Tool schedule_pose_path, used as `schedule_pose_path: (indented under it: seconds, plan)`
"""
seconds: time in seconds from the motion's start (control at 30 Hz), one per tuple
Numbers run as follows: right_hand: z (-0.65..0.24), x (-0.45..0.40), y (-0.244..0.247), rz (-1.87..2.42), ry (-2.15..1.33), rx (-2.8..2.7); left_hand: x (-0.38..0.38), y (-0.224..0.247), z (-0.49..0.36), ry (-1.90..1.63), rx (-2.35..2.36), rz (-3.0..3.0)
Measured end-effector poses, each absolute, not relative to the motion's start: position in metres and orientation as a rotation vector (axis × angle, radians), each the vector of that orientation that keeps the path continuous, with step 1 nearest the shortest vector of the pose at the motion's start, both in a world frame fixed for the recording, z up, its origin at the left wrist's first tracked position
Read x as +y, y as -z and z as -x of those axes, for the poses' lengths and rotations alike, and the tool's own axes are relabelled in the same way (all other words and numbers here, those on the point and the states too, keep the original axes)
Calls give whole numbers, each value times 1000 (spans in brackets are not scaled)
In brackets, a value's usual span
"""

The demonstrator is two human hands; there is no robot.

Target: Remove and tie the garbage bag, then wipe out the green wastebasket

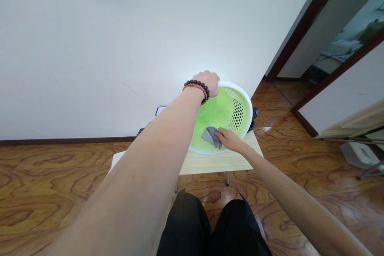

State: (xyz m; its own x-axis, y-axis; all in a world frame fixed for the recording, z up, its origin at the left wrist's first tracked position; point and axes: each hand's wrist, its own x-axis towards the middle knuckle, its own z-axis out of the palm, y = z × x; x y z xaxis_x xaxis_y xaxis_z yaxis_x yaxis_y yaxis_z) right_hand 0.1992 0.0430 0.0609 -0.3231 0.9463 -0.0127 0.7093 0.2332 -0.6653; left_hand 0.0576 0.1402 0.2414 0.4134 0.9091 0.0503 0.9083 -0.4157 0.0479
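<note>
A round laundry basket (pixel 246 106) with a white rim and a green inside, its side pierced with holes, stands tilted towards me on a small table. At its far left rim my left hand (pixel 207 82) is closed, with the rim running into the grip; the fingertips are hidden. A bead bracelet circles that wrist. My right hand (pixel 226 138) pinches a small grey cloth (pixel 211 136) over the near part of the basket. The cloth hangs bunched, its exact kind unclear. Part of the basket's left side lies behind my left forearm.
The light wooden table (pixel 207 163) stands against a white wall (pixel 105 48). A phone (pixel 160 110) lies partly behind my left arm. Something black and crumpled (pixel 254 118) shows right of the basket. My knees (pixel 192 216) are close below the table. A doorway opens at right.
</note>
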Motion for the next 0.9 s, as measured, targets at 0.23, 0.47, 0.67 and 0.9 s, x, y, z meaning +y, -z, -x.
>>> schedule_pose_path:
  seconds: [0.23, 0.47, 0.67, 0.9]
  plan:
    - [-194, 41, -55, 1213, -616, -2419, 140, -241, -58, -126, 1692, -2653]
    - [-187, 39, -52, 1246, -702, -2240, 139, -241, -58, -111, 1706, -2634]
    - [-198, 36, -56, 1214, -654, -2451, 138, -242, -58, -128, 1711, -2646]
    - [-219, 20, -63, 1102, -619, -2647, 138, -242, -59, -139, 1698, -2648]
